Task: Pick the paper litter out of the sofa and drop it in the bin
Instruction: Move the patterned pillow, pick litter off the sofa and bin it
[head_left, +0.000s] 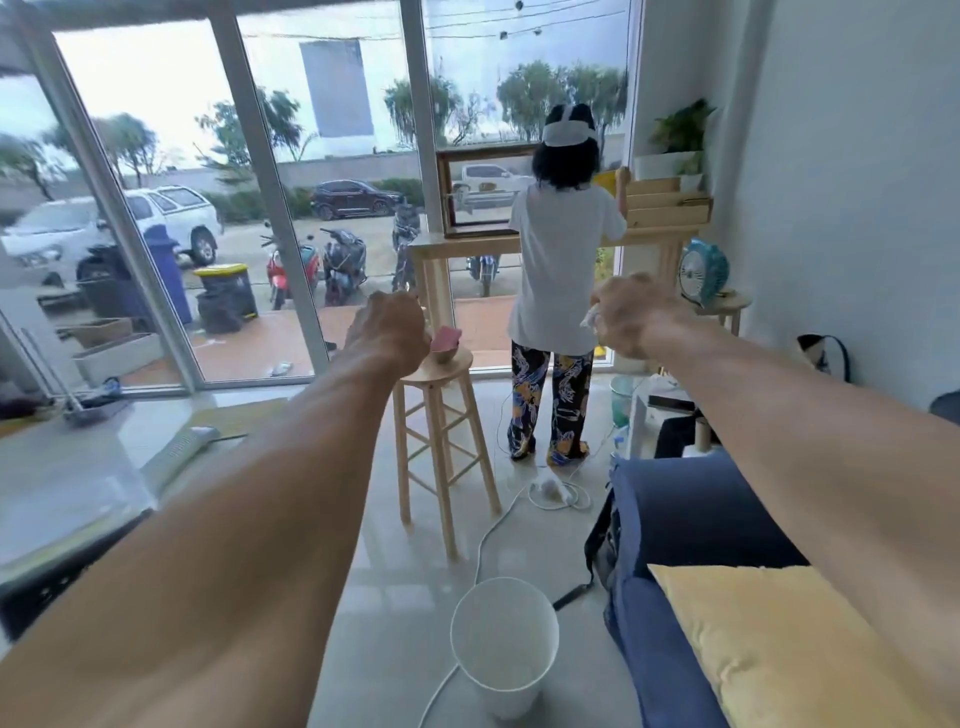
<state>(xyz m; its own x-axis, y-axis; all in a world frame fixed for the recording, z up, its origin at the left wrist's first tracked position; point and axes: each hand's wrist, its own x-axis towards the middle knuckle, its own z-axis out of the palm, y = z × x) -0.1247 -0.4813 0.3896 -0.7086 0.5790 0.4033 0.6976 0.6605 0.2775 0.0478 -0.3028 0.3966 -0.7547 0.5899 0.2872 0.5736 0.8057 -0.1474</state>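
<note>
Both my arms stretch forward at chest height. My right hand (631, 317) is closed around a small crumpled white paper (589, 317) that pokes out at its left side. My left hand (387, 327) is curled into a fist with nothing visible in it. The white bin (504, 642) stands on the floor below and between my arms, its inside looking bare. The blue sofa (691, 519) lies at the lower right, with a yellow cushion (769, 639) on it. Both hands are far above and beyond the bin.
A wooden stool (439, 415) carrying a small bowl stands just past the bin. A person (558, 280) stands with their back to me at a wooden table (467, 241) by the window. White cables and a power strip (548, 488) trail across the floor.
</note>
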